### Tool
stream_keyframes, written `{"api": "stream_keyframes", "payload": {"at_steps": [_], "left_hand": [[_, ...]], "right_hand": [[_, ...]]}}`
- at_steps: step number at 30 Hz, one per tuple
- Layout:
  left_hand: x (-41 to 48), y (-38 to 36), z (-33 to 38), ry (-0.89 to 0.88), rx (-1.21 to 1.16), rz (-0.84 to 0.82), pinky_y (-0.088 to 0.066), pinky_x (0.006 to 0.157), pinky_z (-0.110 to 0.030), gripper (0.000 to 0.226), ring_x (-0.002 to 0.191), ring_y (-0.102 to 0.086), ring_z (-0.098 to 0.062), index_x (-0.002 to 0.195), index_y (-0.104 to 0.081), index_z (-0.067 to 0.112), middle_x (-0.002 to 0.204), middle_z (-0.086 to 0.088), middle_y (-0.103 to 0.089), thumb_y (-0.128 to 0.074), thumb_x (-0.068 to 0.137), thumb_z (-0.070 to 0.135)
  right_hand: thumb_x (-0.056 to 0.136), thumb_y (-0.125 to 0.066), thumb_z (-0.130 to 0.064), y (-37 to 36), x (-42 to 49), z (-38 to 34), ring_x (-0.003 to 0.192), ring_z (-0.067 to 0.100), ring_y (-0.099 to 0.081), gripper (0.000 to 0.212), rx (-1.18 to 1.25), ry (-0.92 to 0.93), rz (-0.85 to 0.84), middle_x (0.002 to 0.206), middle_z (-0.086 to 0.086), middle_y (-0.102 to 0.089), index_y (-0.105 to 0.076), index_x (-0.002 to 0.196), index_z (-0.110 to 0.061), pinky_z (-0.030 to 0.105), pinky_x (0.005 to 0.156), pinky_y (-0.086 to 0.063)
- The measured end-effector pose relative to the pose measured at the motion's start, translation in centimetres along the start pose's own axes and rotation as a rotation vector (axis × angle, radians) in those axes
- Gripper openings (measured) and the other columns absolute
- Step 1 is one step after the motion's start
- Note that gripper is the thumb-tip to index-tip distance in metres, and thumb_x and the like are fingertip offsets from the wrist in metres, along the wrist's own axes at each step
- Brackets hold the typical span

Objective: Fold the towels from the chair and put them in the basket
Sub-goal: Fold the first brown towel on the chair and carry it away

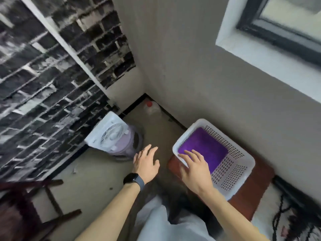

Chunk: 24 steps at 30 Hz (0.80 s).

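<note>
Towel, purple and folded, lies flat in the basket, toward its far-left side. The fingers of my right hand are spread straight over its near corner, gripping nothing; whether they touch it I cannot tell. My left hand hangs open over the floor, also holding nothing. If my fingers drag as I draw back, I judge the fold could pull loose. Leaning on the rim could tip the basket on the brown stool beneath it. The chair is cut off at the lower left and blurred, so I cannot see any towels on it.
</note>
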<state>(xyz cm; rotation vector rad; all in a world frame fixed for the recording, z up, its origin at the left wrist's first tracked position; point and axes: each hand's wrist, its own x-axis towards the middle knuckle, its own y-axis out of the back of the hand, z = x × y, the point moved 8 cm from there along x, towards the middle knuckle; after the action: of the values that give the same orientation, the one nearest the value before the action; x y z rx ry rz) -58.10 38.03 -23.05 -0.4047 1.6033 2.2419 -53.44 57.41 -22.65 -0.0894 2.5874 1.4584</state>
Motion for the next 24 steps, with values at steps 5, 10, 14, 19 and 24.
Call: {"api": "stream_keyframes", "payload": {"at_steps": [5, 10, 14, 19, 24], "left_hand": [[-11.4, 4.3, -12.7, 0.375, -0.35, 0.278, -0.041, 0.103, -0.038, 0.06, 0.121, -0.055, -0.029, 0.134, -0.057, 0.02, 0.134, -0.005, -0.057, -0.046, 0.079, 0.041], [-23.6, 5.6, -23.1, 0.657, -0.398, 0.394, -0.045, 0.099, -0.035, 0.056, 0.123, -0.053, -0.026, 0.144, -0.042, 0.031, 0.138, -0.003, -0.055, -0.054, 0.089, 0.036], [-33.8, 5.0, -31.0, 0.82, -0.438, 0.496, -0.046, 0.092, -0.032, 0.052, 0.122, -0.054, -0.024, 0.145, -0.04, 0.034, 0.137, 0.002, -0.057, -0.052, 0.094, 0.038], [-45.7, 4.5, -40.7, 0.952, -0.485, 0.644, -0.05, 0.089, -0.035, 0.041, 0.113, -0.059, -0.023, 0.133, -0.051, 0.035, 0.131, 0.003, -0.059, -0.052, 0.092, 0.037], [-55.2, 5.6, -49.2, 1.044, -0.472, 0.779, -0.048, 0.087, -0.032, 0.037, 0.112, -0.06, -0.021, 0.129, -0.057, 0.034, 0.121, 0.004, -0.065, -0.054, 0.091, 0.033]], "right_hand": [[0.083, -0.06, -0.026, -1.4, -0.8, -15.1, 0.118, 0.027, -0.06, 0.034, 0.032, 0.487, -0.078, 0.117, -0.007, -0.071, -0.07, 0.115, -0.024, 0.038, 0.099, -0.05], [0.086, -0.043, -0.04, -6.0, -5.3, -28.6, 0.111, 0.027, -0.059, 0.038, -0.105, 0.789, -0.27, 0.104, -0.006, -0.071, -0.068, 0.112, -0.028, 0.037, 0.085, -0.054], [0.088, -0.039, -0.044, -10.6, -11.9, -38.9, 0.112, 0.03, -0.059, 0.043, -0.112, 1.0, -0.397, 0.11, -0.004, -0.071, -0.066, 0.119, -0.03, 0.041, 0.086, -0.054], [0.09, -0.04, -0.049, -16.7, -21.1, -50.1, 0.118, 0.024, -0.056, 0.04, -0.137, 1.173, -0.451, 0.116, -0.015, -0.069, -0.063, 0.12, -0.037, 0.045, 0.089, -0.053], [0.09, -0.046, -0.046, -22.7, -28.2, -59.0, 0.125, 0.024, -0.053, 0.037, -0.106, 1.233, -0.516, 0.119, -0.008, -0.07, -0.066, 0.12, -0.034, 0.044, 0.095, -0.051]]}}
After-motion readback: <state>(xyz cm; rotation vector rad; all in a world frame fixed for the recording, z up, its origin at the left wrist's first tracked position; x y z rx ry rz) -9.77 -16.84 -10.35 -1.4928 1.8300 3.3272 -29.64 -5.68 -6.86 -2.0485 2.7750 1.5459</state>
